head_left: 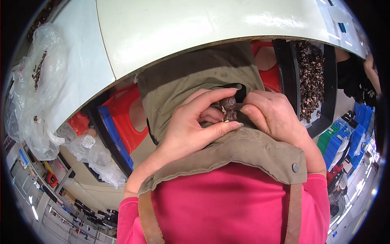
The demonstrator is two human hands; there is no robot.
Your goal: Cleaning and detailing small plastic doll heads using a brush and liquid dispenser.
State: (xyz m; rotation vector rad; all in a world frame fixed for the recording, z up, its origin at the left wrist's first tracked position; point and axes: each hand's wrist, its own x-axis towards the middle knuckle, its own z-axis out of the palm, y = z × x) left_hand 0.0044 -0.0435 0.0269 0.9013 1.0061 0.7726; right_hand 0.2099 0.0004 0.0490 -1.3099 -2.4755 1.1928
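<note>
A small dark-brown figurine (230, 106) with pale pinkish patches is held over my lap, pinched between the thumb and fingers of my left hand (195, 116). On its right, the closed fingers of my right hand (273, 116) grip a thin dark tool (237, 109), whose tip meets the figurine near its narrow middle. The tool's handle is hidden in my fist, so its exact kind does not show. An olive-brown apron (183, 77) covers my lap beneath both hands.
A pale table (195, 20) curves across in front. To the right, a black tray (331, 81) holds many small brown-and-pink pieces (310, 77). Clear plastic bags (44, 93) lie at the left. Red stools (128, 118) stand under the table. Another person's arm (370, 73) shows far right.
</note>
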